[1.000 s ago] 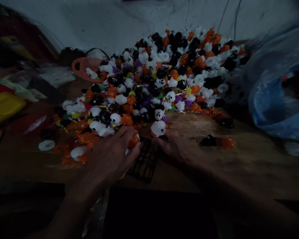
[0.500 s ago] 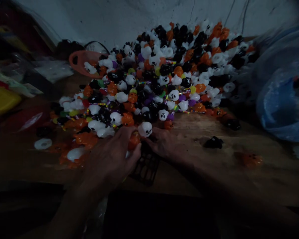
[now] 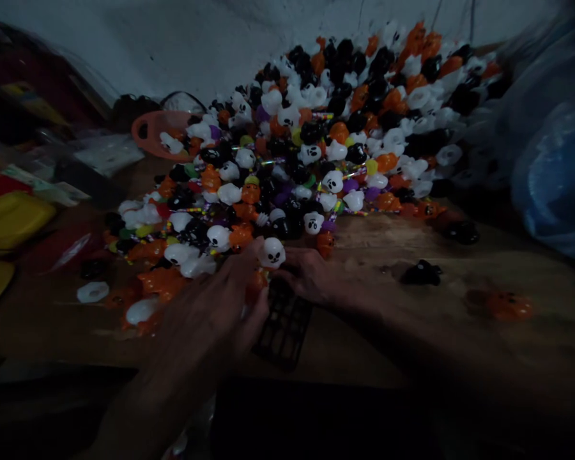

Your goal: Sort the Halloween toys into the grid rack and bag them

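Observation:
My left hand point(image 3: 211, 306) is closed around an orange figure point(image 3: 255, 285), which shows between thumb and fingers. A white skull-faced figure point(image 3: 272, 253) stands just above it, between my two hands. My right hand point(image 3: 309, 275) has its fingers bent by the white figure's right side; what they pinch, if anything, is too dark to make out. Below the hands a black slotted rack point(image 3: 283, 326) lies on the wooden table point(image 3: 364, 255).
A large heap of white, black, orange and purple figures point(image 3: 311, 153) fills the back. An orange basket point(image 3: 148, 134) sits back left, yellow objects point(image 3: 16, 220) far left. On the right are a black figure point(image 3: 422, 273), an orange figure point(image 3: 510, 306) and a blue plastic-covered container point(image 3: 563, 179).
The view has shifted slightly. The white figure's face has turned more toward the camera, and more of the black rack shows below the hands.

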Demonstrator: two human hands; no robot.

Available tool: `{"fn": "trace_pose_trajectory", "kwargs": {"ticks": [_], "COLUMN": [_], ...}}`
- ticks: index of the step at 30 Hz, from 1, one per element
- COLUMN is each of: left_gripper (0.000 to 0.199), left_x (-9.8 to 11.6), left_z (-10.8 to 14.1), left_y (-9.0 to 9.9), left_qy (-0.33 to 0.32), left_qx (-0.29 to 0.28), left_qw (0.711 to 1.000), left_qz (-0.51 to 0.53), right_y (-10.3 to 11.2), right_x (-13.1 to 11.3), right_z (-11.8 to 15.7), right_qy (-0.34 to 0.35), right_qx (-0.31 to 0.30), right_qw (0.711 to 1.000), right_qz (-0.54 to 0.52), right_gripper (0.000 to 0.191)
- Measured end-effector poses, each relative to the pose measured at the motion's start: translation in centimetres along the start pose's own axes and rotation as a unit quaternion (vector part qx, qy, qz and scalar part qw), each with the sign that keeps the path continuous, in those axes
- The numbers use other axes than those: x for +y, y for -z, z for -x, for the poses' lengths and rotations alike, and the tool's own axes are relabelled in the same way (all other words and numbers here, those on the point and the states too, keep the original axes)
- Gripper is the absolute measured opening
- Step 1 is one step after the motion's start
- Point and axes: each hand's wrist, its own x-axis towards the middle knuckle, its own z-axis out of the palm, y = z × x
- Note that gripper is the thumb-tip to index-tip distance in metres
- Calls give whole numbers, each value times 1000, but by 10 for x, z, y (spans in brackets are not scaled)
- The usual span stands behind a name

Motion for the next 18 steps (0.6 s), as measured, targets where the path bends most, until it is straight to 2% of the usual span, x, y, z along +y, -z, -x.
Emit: {"fn": "trace_pose_trajectory", "kwargs": {"ticks": [5, 9, 13, 18], "left_gripper": [53, 54, 51, 45], "left_x": [-2, -4, -2, -1], "left_z": [2, 4, 5, 9], "left_y": [-6, -9, -4, 5], "left_qy": [-31, -20, -5, 0], "left_qx": [36, 42, 53, 113], "left_qw": [998, 999, 999, 993], "left_qz": [-34, -23, -13, 24], "right_y": [6, 16, 16, 13], "right_x": [2, 10, 17, 16], "right_z": [-3, -9, -13, -10], "right_qy": [-3, 60, 83, 85], "right_qx": [-24, -72, -70, -71], "right_qw": [999, 995, 994, 993], "right_qz": [34, -19, -32, -32], "right_gripper": [12, 9, 13, 12]}}
